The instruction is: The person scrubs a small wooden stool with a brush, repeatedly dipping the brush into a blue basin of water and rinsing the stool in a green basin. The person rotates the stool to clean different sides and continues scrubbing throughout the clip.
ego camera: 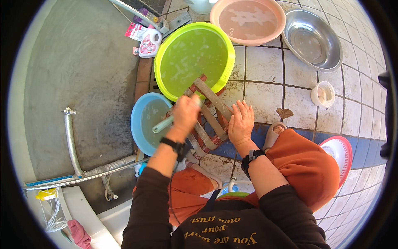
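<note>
A slatted wooden stool [213,120] with worn red paint leans at a tilt in front of me, its far end over the rim of a lime-green basin [195,56] of cloudy water. My left hand [185,113], blurred, is closed around a brush [163,124] with a pale green handle, over the slats. The brush's bristles are hidden. On the stool's right edge, my right hand [241,123] keeps hold with fingers nearly straight; its thumb is mostly hidden. Left of the stool stands a light-blue basin [136,124] holding cloudy water.
Beyond are a peach basin [214,18] with soapy water and a steel basin [334,56]. A white plastic tub [322,94] and dry leaf [284,113] lie on the tiled floor [264,93]. A detergent bottle [150,42] stands by the grey wall; a metal hose [71,140] hangs there.
</note>
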The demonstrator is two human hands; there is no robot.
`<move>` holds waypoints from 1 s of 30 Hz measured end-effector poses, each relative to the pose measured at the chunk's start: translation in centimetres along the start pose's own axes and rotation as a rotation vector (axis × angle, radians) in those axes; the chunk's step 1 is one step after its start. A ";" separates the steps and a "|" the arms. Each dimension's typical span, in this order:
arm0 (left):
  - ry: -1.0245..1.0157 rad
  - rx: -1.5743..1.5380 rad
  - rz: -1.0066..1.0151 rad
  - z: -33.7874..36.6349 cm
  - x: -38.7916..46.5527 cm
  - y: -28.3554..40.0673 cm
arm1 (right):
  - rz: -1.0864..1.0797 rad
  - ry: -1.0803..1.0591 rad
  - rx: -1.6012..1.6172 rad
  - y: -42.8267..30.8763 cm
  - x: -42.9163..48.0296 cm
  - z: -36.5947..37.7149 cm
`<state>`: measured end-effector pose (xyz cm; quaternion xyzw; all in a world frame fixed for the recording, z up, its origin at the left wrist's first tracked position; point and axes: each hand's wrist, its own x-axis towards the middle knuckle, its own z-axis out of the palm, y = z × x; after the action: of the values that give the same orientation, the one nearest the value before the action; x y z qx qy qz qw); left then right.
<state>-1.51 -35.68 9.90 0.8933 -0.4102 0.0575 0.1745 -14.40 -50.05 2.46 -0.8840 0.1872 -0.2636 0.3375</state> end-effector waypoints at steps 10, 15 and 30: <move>-0.147 -0.126 0.120 1.6 -4.1 -0.6 | -0.008 0.018 0.031 -0.3 -0.2 0.3; -0.130 0.007 -0.133 1.2 0.9 -5.9 | -0.010 0.020 0.019 -0.2 -0.2 0.3; -0.119 -0.109 0.087 2.5 3.1 2.0 | -0.008 0.054 0.071 -0.3 0.1 0.1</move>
<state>-1.07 -40.02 8.82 0.8656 -0.4609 -0.0109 0.1956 -14.24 -49.85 2.66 -0.8648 0.1830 -0.2951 0.3627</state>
